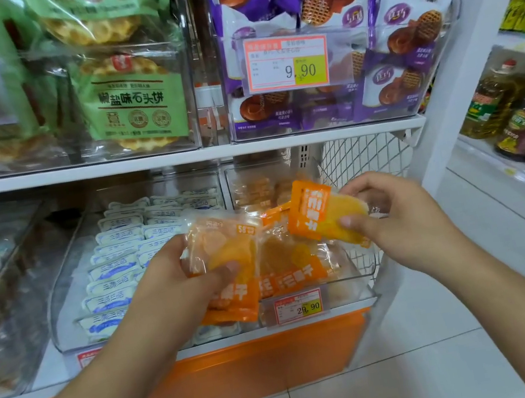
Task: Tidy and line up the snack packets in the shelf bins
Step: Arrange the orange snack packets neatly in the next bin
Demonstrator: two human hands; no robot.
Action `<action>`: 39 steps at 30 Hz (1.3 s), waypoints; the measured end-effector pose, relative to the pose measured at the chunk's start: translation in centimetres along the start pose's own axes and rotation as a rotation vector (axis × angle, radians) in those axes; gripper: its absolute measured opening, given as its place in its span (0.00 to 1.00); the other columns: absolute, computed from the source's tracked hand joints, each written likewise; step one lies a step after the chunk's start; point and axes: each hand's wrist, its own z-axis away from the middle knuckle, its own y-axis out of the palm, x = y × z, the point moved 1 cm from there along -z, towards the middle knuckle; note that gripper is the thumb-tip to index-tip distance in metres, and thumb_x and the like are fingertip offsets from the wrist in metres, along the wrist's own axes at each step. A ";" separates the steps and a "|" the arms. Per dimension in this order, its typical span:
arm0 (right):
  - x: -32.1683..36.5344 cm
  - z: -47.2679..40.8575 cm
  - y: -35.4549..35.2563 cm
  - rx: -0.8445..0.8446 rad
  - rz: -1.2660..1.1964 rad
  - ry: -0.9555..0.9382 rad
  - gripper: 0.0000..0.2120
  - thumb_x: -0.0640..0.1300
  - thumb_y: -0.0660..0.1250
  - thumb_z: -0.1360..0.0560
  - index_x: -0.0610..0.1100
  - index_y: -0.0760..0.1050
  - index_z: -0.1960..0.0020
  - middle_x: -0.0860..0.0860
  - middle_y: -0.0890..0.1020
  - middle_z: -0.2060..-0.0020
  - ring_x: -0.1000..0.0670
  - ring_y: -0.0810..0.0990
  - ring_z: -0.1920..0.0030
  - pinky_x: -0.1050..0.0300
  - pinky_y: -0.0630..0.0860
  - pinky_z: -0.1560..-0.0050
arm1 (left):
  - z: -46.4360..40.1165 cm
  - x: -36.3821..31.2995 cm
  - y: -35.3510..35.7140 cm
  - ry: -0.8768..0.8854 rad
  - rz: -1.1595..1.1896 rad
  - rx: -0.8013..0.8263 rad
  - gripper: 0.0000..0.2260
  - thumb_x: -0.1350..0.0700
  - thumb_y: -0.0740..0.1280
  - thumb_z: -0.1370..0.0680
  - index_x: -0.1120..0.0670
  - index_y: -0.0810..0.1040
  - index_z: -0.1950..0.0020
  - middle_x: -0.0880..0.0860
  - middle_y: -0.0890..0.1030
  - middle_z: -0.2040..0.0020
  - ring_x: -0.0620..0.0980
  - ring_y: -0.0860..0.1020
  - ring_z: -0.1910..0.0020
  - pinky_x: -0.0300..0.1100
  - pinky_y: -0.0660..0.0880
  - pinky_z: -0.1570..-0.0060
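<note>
- The left hand [180, 275] grips a small stack of orange packets [223, 261], thumb on top, held over the front edge of the clear bin [352, 267] on the lower shelf. The stack looks fanned, so a bottom packet could slide out and drop to the floor.
- The right hand [392, 212] pinches one orange packet [320, 220] by its end between thumb and fingers, raised and tilted above the same bin. A light pinch on slick film may slip as it is set down.
- More orange packets [287, 274] lie jumbled in the bin below, some upside down. Setting new ones on top could leave the row uneven or facing mixed ways.
- The price tag [298, 307] is clipped to the bin's front; a brushing wrist could knock it askew.
- White packets [116, 268] stand in neat rows in the bin to the left; the left forearm passes near them, though how near is hard to judge, and might disturb them.
</note>
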 end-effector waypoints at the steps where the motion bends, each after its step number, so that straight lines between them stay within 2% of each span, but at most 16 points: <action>1: -0.2 0.1 -0.4 0.029 0.085 -0.041 0.16 0.38 0.79 0.28 0.58 0.81 0.51 0.61 0.85 0.54 0.57 0.83 0.49 0.55 0.80 0.52 | 0.0 0.0 0.1 -0.002 -0.005 0.004 0.15 0.55 0.78 0.26 0.43 0.79 0.44 0.49 0.88 0.56 0.52 0.88 0.61 0.55 0.85 0.56; 4: -0.1 0.4 -1.3 0.144 0.467 -0.178 0.18 0.40 0.77 0.27 0.63 0.80 0.51 0.65 0.84 0.59 0.59 0.82 0.53 0.54 0.80 0.51 | -0.2 -0.1 0.2 0.000 -0.024 0.009 0.15 0.54 0.78 0.26 0.43 0.79 0.44 0.48 0.88 0.56 0.52 0.88 0.61 0.57 0.84 0.52; 7: 0.5 0.3 -1.0 0.324 0.788 -0.231 0.19 0.41 0.74 0.27 0.65 0.82 0.47 0.64 0.82 0.60 0.57 0.82 0.52 0.58 0.78 0.53 | -0.3 -0.1 0.5 -0.001 -0.035 0.016 0.18 0.54 0.79 0.27 0.44 0.78 0.41 0.48 0.88 0.56 0.52 0.88 0.61 0.57 0.84 0.53; 10: 0.9 -0.1 0.4 0.435 0.904 -0.237 0.23 0.40 0.70 0.28 0.68 0.80 0.43 0.65 0.84 0.57 0.61 0.80 0.53 0.60 0.77 0.57 | -0.4 0.1 0.6 -0.006 -0.048 0.017 0.20 0.54 0.79 0.27 0.45 0.77 0.39 0.48 0.88 0.55 0.51 0.88 0.60 0.56 0.84 0.52; 13: 0.8 -0.4 1.0 0.400 0.958 -0.244 0.22 0.41 0.71 0.27 0.67 0.76 0.43 0.65 0.83 0.58 0.59 0.79 0.53 0.57 0.77 0.56 | -0.4 0.1 0.6 -0.003 -0.053 0.013 0.21 0.54 0.79 0.27 0.45 0.77 0.37 0.47 0.88 0.55 0.50 0.88 0.60 0.55 0.85 0.53; 14: 0.6 -0.5 1.0 0.391 0.935 -0.232 0.21 0.42 0.73 0.27 0.65 0.74 0.43 0.65 0.83 0.60 0.59 0.78 0.55 0.56 0.77 0.56 | -0.4 0.1 0.5 -0.005 -0.050 0.009 0.21 0.54 0.79 0.27 0.46 0.77 0.37 0.48 0.88 0.55 0.50 0.88 0.60 0.54 0.85 0.54; 16: -0.1 -0.3 0.9 0.386 0.633 -0.115 0.16 0.43 0.77 0.26 0.59 0.74 0.48 0.62 0.84 0.63 0.60 0.79 0.60 0.56 0.78 0.58 | -0.4 0.1 0.4 -0.009 -0.043 0.007 0.22 0.54 0.79 0.27 0.46 0.76 0.36 0.47 0.88 0.55 0.50 0.88 0.60 0.53 0.85 0.56; 18: -0.4 0.2 0.7 0.356 0.383 -0.006 0.10 0.42 0.76 0.24 0.55 0.79 0.54 0.60 0.86 0.63 0.59 0.82 0.62 0.63 0.76 0.61 | -0.5 0.0 0.3 -0.009 -0.044 0.009 0.22 0.54 0.79 0.27 0.46 0.76 0.35 0.47 0.88 0.55 0.51 0.88 0.60 0.53 0.85 0.55; 21: -1.3 0.0 0.2 0.243 0.521 -0.119 0.07 0.44 0.73 0.22 0.56 0.82 0.55 0.57 0.83 0.68 0.54 0.81 0.63 0.57 0.78 0.60 | -0.4 -0.1 0.4 -0.005 -0.034 0.013 0.22 0.54 0.79 0.27 0.46 0.76 0.36 0.48 0.88 0.54 0.50 0.88 0.60 0.55 0.85 0.54; 24: -0.4 0.0 0.5 0.207 0.703 -0.239 0.08 0.45 0.71 0.22 0.59 0.83 0.53 0.65 0.79 0.72 0.58 0.77 0.65 0.58 0.75 0.62 | -0.2 -0.2 0.5 0.004 -0.052 0.018 0.21 0.54 0.79 0.27 0.46 0.77 0.36 0.47 0.88 0.55 0.50 0.88 0.60 0.54 0.85 0.53; 29: -1.2 0.2 2.9 0.468 0.895 -0.168 0.14 0.43 0.66 0.19 0.60 0.83 0.42 0.61 0.85 0.55 0.55 0.80 0.51 0.60 0.77 0.56 | 0.0 0.0 0.4 0.019 -0.069 0.012 0.19 0.54 0.78 0.26 0.46 0.78 0.39 0.46 0.88 0.57 0.48 0.87 0.61 0.52 0.84 0.56; 31: -2.0 0.1 2.9 0.493 0.862 -0.137 0.14 0.44 0.66 0.18 0.59 0.84 0.40 0.61 0.85 0.51 0.55 0.81 0.50 0.56 0.81 0.51 | 0.0 0.0 0.2 0.023 -0.066 0.012 0.18 0.55 0.78 0.26 0.46 0.78 0.40 0.46 0.88 0.57 0.49 0.87 0.62 0.51 0.84 0.57; 33: -2.3 0.3 2.7 0.458 0.758 -0.190 0.13 0.43 0.69 0.19 0.58 0.84 0.39 0.61 0.85 0.47 0.55 0.81 0.47 0.53 0.82 0.47 | 0.0 -0.1 0.1 0.022 -0.058 0.010 0.19 0.54 0.79 0.27 0.46 0.78 0.39 0.47 0.88 0.56 0.50 0.87 0.61 0.52 0.84 0.58; 36: -1.5 1.1 2.4 0.321 0.577 -0.314 0.12 0.40 0.74 0.24 0.56 0.85 0.46 0.61 0.82 0.51 0.58 0.79 0.49 0.61 0.78 0.50 | -0.1 -0.2 0.0 0.024 -0.045 0.007 0.19 0.54 0.79 0.27 0.46 0.78 0.38 0.47 0.88 0.56 0.49 0.87 0.61 0.49 0.84 0.60; 38: -0.9 1.6 2.7 0.355 0.556 -0.289 0.08 0.42 0.74 0.23 0.56 0.85 0.49 0.62 0.83 0.53 0.59 0.79 0.52 0.62 0.78 0.51 | 0.0 -0.3 0.0 0.032 -0.038 0.011 0.19 0.55 0.79 0.27 0.47 0.78 0.38 0.47 0.88 0.57 0.49 0.87 0.62 0.48 0.83 0.61; 39: -1.0 1.8 3.1 0.408 0.585 -0.267 0.08 0.44 0.73 0.23 0.56 0.85 0.47 0.62 0.84 0.51 0.59 0.80 0.51 0.60 0.79 0.48 | 0.0 -0.3 0.0 0.034 -0.034 0.014 0.19 0.55 0.78 0.26 0.47 0.78 0.39 0.46 0.88 0.57 0.49 0.87 0.62 0.49 0.83 0.61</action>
